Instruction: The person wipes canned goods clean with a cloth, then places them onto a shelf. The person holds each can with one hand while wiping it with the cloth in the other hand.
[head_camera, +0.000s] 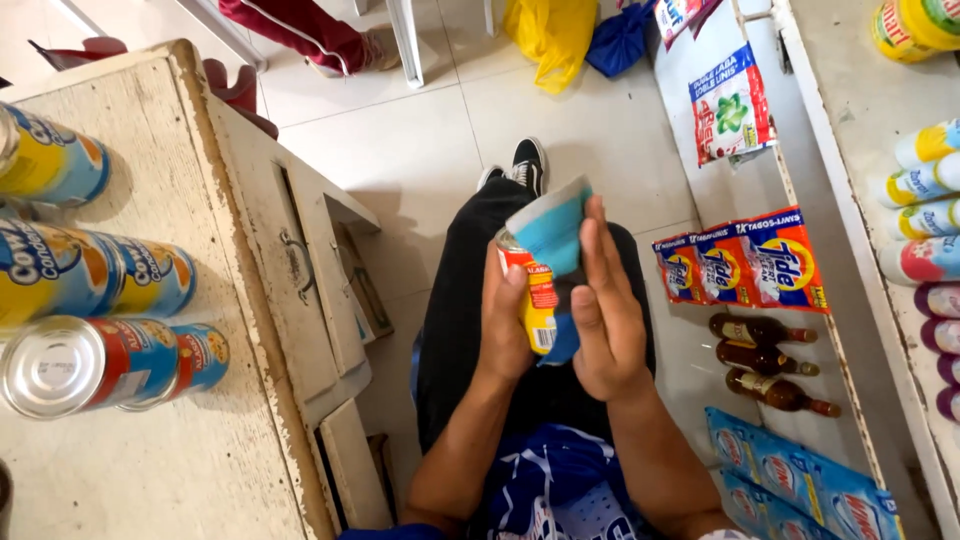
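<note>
Now the left hand (503, 325) wraps its fingers around a small yellow and red labelled can (537, 300) above the lap, while the right hand (607, 305), fingers straight and pressed together, presses a light blue cloth (550, 232) on its top.

Small can (538, 295), yellow, red and orange label, upright, slightly tilted, held above the lap. Blue cloth (550, 232) with pale edge draped over its top, lower end showing below.
</note>
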